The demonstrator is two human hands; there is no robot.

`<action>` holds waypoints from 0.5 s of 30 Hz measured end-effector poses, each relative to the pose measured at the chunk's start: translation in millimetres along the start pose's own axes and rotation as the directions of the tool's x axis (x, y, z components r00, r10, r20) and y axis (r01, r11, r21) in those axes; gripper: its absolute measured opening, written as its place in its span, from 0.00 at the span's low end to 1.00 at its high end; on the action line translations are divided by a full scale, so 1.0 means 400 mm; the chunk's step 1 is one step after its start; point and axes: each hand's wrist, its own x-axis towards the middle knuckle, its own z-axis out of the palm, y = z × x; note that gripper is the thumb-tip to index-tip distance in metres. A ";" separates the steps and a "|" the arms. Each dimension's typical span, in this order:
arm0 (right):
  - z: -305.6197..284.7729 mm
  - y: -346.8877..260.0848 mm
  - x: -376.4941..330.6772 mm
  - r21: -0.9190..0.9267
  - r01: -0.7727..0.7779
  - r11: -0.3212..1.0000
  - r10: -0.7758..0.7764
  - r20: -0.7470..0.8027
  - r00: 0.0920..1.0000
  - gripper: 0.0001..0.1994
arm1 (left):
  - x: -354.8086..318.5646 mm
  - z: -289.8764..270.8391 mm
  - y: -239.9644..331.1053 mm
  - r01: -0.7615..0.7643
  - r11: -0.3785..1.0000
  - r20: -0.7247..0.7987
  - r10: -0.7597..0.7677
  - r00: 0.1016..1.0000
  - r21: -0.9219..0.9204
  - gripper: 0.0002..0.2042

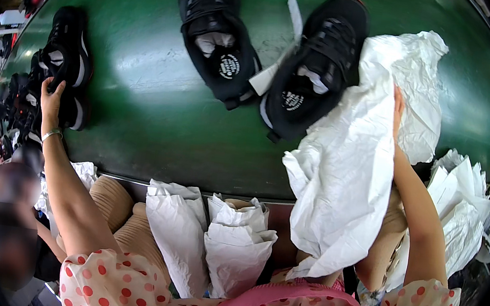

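Reader: Where are the hands?

Author: The left hand (51, 104) is at the far left of the green table (141, 139), its thumb and forefinger pinched on the near end of a black outer shoe (73, 50). The right hand (397, 114) is at the crumpled white paper (349, 160); the sheet hides most of its fingers, so I cannot tell whether they are clamped.

Reader: Which way do the shoes point?

Author: All toes face the far side. The outer shoe's long axis runs almost straight away from the person. The left centre shoe (214, 31) slants, toe to the left; the right centre shoe (322, 58) slants, toe to the right. Their heels converge near a pale strip (273, 70).

Reader: And the paper?

Author: Its long axis descends from the table's far right toward the lap, overlapping the right centre shoe's side. Two white bundles (177, 234) lie along the near edge, long axes pointing away from the person.
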 end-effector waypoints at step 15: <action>-0.053 -0.025 -0.002 -0.005 0.027 1.000 -0.027 0.117 0.993 0.27 | -0.445 0.196 0.583 -0.500 0.862 0.225 0.473 0.852 0.080 0.14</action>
